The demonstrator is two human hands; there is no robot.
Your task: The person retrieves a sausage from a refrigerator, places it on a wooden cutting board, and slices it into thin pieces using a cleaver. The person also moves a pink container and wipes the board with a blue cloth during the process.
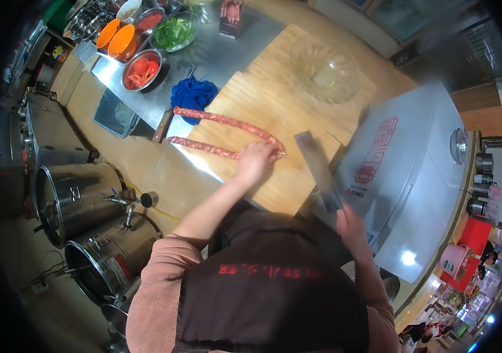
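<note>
A long raw sausage [224, 120], red with pale flecks, is bent double on the wooden cutting board [286, 189]. My left hand [255, 159] lies over its bend near the board's middle, fingers curled on the meat. The two loose ends point left and overhang the board's edge. In my right hand [351, 227] I grip a broad-bladed kitchen knife [315, 163], its blade slanting up and left, right of the sausage and apart from it. My fingers hide its handle. A clear glass bowl [324, 70] stands farther back on the wood.
By the sausage ends are a brown wooden handle [163, 126] and a crumpled blue cloth [193, 93]. Bowls of cut tomato [142, 73] and green vegetables [173, 33] stand at back left. A large white appliance [410, 176] borders the right; steel barrels [87, 198] stand left.
</note>
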